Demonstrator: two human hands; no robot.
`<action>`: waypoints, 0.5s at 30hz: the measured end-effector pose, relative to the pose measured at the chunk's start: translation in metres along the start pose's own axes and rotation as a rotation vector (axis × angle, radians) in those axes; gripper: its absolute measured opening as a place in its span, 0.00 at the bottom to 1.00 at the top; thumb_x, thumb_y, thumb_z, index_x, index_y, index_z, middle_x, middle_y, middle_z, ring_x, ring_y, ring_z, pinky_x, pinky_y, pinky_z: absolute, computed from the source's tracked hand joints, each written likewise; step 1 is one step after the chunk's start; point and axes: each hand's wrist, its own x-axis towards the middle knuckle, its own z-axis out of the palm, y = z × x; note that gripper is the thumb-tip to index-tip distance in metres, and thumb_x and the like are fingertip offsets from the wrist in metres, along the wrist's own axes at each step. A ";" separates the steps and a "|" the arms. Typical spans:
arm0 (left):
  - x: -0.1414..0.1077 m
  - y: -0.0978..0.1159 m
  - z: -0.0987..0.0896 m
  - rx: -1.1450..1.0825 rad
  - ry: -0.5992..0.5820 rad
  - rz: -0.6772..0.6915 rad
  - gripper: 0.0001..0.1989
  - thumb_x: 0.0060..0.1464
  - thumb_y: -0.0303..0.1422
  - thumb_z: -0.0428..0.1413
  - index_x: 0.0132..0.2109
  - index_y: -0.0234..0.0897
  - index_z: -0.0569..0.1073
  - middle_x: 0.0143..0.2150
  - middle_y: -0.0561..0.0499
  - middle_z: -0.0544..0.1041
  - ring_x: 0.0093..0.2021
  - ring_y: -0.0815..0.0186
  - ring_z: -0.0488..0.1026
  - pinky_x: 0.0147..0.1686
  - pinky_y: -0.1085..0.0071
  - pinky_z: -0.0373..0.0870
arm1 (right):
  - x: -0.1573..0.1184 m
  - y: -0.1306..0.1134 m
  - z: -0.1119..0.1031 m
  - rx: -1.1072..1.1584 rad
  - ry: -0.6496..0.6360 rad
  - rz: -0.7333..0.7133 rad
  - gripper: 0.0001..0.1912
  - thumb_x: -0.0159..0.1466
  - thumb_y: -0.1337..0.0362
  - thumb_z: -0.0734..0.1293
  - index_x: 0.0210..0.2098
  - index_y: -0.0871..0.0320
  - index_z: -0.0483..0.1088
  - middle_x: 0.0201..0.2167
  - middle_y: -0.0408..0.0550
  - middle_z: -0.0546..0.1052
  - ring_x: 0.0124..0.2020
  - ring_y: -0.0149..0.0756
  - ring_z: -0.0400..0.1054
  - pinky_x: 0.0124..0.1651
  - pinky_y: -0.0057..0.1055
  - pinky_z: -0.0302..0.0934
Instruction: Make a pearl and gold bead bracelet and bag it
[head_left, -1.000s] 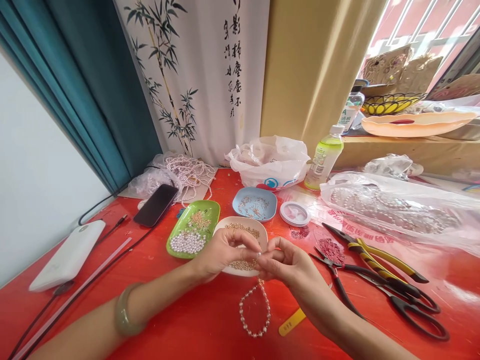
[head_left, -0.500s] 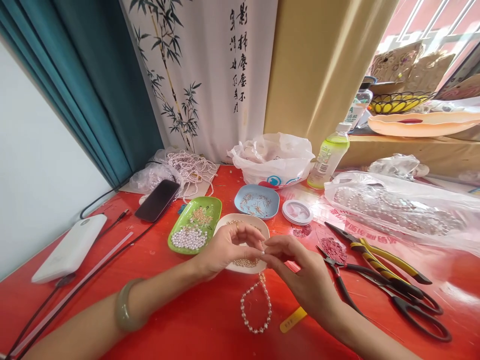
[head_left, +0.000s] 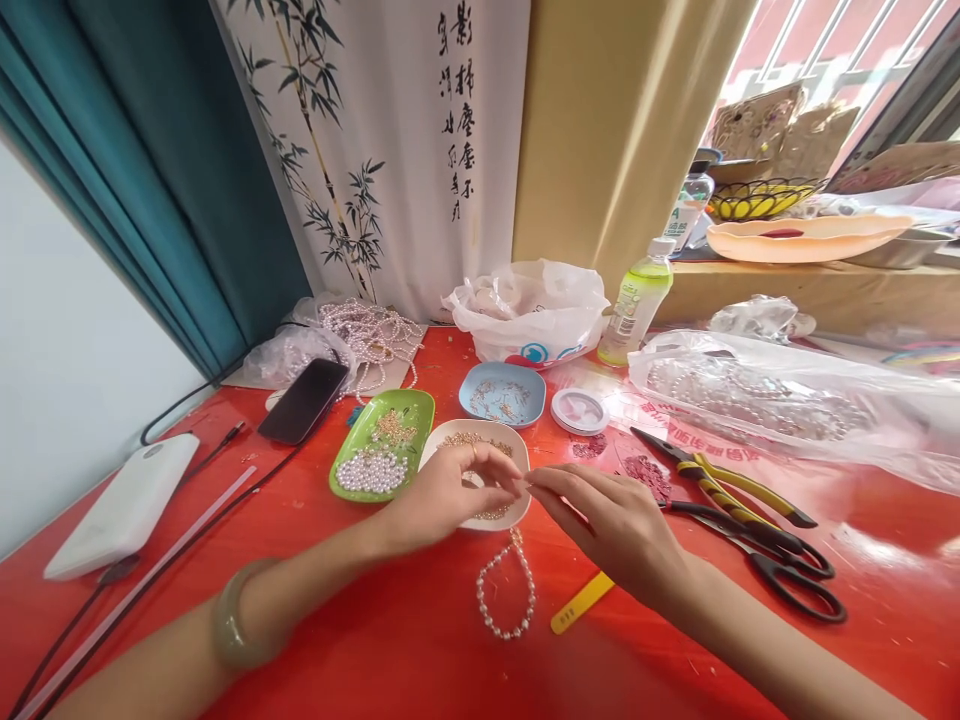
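Note:
My left hand (head_left: 457, 490) is over the white dish (head_left: 517, 445) of gold beads, its thumb and fingertips pressed near each other. Opposite it, my right hand (head_left: 611, 510) has its fingers together, their tips meeting the left fingertips. Whatever lies between the fingertips is too small to make out. Just below the hands, a loop of pearl beads (head_left: 481, 603) hangs or lies over the red table. A green tray (head_left: 429, 405) with white and gold beads stands left of the dish. Behind is a blue dish (head_left: 540, 410) with small gold pieces.
Yellow tweezers (head_left: 581, 603), yellow-black pliers (head_left: 739, 490) and black-handled scissors (head_left: 799, 590) lie on the right. Behind stand a plastic bag (head_left: 532, 320) and a bottle (head_left: 637, 305). A phone (head_left: 304, 400) and a white power bank (head_left: 124, 505) are at left.
The view has shifted, so the table's objects appear further left. My right hand's fingers have straightened and flattened, and its thumb is now lower beneath them.

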 end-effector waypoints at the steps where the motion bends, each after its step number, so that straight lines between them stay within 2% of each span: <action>1: -0.002 0.000 0.001 0.188 -0.019 0.080 0.08 0.49 0.33 0.52 0.37 0.35 0.70 0.35 0.49 0.73 0.36 0.67 0.67 0.36 0.70 0.64 | -0.001 -0.001 -0.002 0.039 0.004 0.036 0.11 0.60 0.68 0.57 0.35 0.56 0.71 0.29 0.48 0.76 0.27 0.31 0.68 0.28 0.27 0.61; 4: -0.007 -0.003 0.008 0.740 -0.110 0.322 0.06 0.50 0.29 0.50 0.36 0.36 0.70 0.36 0.49 0.71 0.40 0.63 0.63 0.35 0.68 0.63 | -0.005 -0.001 -0.004 0.177 0.036 0.176 0.07 0.57 0.69 0.60 0.29 0.56 0.70 0.24 0.45 0.75 0.23 0.30 0.67 0.27 0.27 0.61; 7: -0.010 -0.008 0.015 1.090 -0.179 0.436 0.05 0.51 0.27 0.48 0.33 0.35 0.69 0.38 0.47 0.68 0.41 0.60 0.60 0.29 0.71 0.62 | -0.011 0.002 -0.003 0.366 0.029 0.381 0.04 0.54 0.69 0.62 0.26 0.56 0.68 0.21 0.44 0.73 0.22 0.30 0.67 0.26 0.27 0.62; 11: -0.012 -0.005 0.016 1.238 -0.245 0.472 0.09 0.52 0.26 0.46 0.27 0.33 0.68 0.34 0.47 0.65 0.39 0.62 0.60 0.28 0.71 0.59 | -0.017 0.006 0.001 0.609 -0.028 0.566 0.03 0.54 0.66 0.62 0.26 0.57 0.67 0.22 0.44 0.73 0.24 0.32 0.68 0.29 0.29 0.63; 15: -0.015 0.008 0.006 1.164 -0.389 0.494 0.07 0.49 0.26 0.50 0.25 0.36 0.69 0.32 0.51 0.65 0.36 0.65 0.58 0.30 0.71 0.57 | -0.020 0.007 0.003 0.705 -0.013 0.636 0.05 0.54 0.63 0.63 0.26 0.58 0.68 0.23 0.45 0.73 0.25 0.31 0.68 0.29 0.29 0.62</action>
